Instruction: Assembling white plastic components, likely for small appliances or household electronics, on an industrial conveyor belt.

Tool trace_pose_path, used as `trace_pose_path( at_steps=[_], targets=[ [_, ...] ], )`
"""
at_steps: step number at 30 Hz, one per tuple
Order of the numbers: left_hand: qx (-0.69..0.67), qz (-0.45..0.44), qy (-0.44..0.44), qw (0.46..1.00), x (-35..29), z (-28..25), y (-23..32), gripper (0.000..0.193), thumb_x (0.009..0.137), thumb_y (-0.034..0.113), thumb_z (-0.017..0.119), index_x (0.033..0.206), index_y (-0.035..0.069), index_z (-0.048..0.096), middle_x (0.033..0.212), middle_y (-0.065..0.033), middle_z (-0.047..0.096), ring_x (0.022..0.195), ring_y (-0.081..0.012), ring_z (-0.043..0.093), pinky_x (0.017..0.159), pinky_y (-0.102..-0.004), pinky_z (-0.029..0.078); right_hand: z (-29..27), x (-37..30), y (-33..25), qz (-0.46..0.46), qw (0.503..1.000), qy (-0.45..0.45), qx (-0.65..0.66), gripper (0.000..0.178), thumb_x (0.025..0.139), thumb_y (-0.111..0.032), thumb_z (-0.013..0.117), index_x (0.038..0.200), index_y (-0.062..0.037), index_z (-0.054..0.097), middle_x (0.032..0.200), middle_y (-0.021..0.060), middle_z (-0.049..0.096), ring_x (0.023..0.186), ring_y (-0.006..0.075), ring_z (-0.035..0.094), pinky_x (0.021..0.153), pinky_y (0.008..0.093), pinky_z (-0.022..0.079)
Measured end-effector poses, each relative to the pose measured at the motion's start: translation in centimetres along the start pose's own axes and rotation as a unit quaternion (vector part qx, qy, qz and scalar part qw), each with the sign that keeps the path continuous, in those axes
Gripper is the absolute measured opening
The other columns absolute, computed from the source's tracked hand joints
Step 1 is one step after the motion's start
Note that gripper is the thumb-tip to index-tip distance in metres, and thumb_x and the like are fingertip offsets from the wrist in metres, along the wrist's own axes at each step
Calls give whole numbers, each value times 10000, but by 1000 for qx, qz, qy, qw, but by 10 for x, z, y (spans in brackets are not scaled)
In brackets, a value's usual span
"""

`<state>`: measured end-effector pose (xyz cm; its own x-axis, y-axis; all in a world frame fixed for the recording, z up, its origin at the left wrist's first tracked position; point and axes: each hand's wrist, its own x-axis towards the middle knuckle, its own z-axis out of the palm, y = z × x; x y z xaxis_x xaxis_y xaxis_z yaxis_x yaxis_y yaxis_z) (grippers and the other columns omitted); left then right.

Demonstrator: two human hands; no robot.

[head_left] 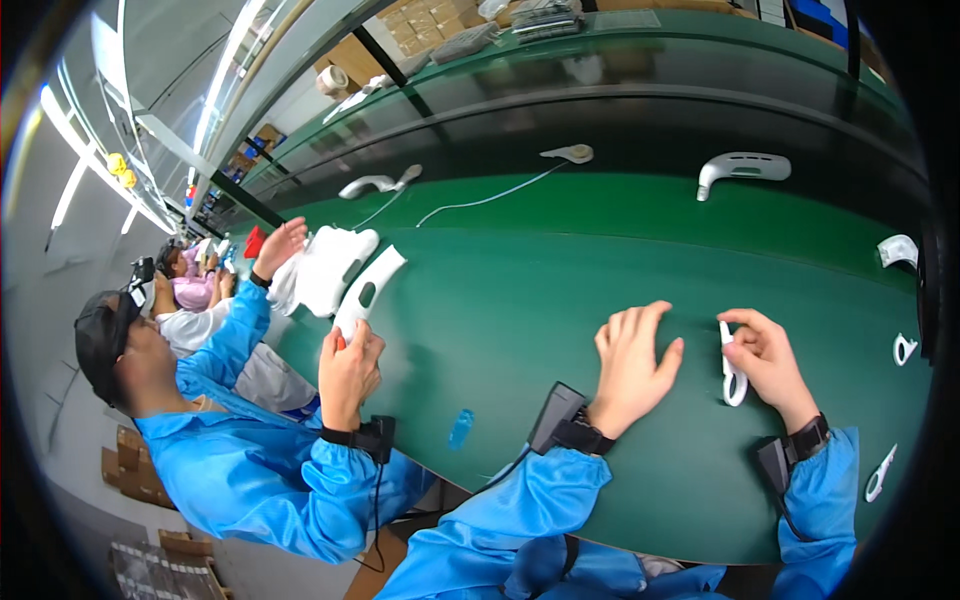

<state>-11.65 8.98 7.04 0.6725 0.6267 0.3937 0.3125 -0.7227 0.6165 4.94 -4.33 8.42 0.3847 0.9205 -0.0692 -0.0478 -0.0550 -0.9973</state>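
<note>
My left hand (630, 365) is over the green tabletop, empty, with its fingers stretched and the thumb apart. To its right, my right hand (768, 362) pinches a small white plastic part (728, 360) between thumb and fingers. The part is slim, with an oval ring at its near end, and stands roughly lengthwise toward me. More small white parts lie at the right: a ringed piece (904, 349) by the table's edge and a slim piece (880, 474) nearer to me.
At left, a co-worker's hand (352, 375) holds a long white shell (368, 290) beside a pile of white shells (325, 270). Along the back lie a curved white housing (745, 170) and a white part with a cable (570, 153). A blue scrap (461, 428) lies left of my arm.
</note>
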Motion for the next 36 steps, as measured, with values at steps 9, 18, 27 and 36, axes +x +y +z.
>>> trace_pose_path(
  at_steps=[9,18,27,36],
  targets=[
    [-46,53,-5,998,37,31,-2,310,884,222,605,1142,60,544,954,-77,559,965,-255,497,880,-408,329,-7,2,6,-3,998,53,18,304,848,0,613,1135,-28,516,677,15,577,390,24,422,322,177,283],
    [-80,106,-45,990,32,27,-8,244,923,220,549,1096,48,558,966,-82,562,980,-260,494,924,-409,330,-1,11,12,-2,997,70,22,285,856,-23,611,1105,-42,474,681,17,586,480,24,491,382,157,342],
    [-96,79,-55,991,35,20,-2,287,892,237,587,1094,36,549,959,-92,545,959,-271,475,908,-413,332,0,12,10,6,999,46,21,287,854,-7,614,1100,-43,472,678,5,581,485,20,493,393,156,358],
    [-131,215,-135,958,27,21,-7,210,781,220,680,715,47,580,824,-88,502,910,-272,452,882,-401,346,-1,20,35,-45,994,85,56,365,866,-27,621,1145,-71,390,693,27,580,478,37,498,396,162,380]
  ],
)
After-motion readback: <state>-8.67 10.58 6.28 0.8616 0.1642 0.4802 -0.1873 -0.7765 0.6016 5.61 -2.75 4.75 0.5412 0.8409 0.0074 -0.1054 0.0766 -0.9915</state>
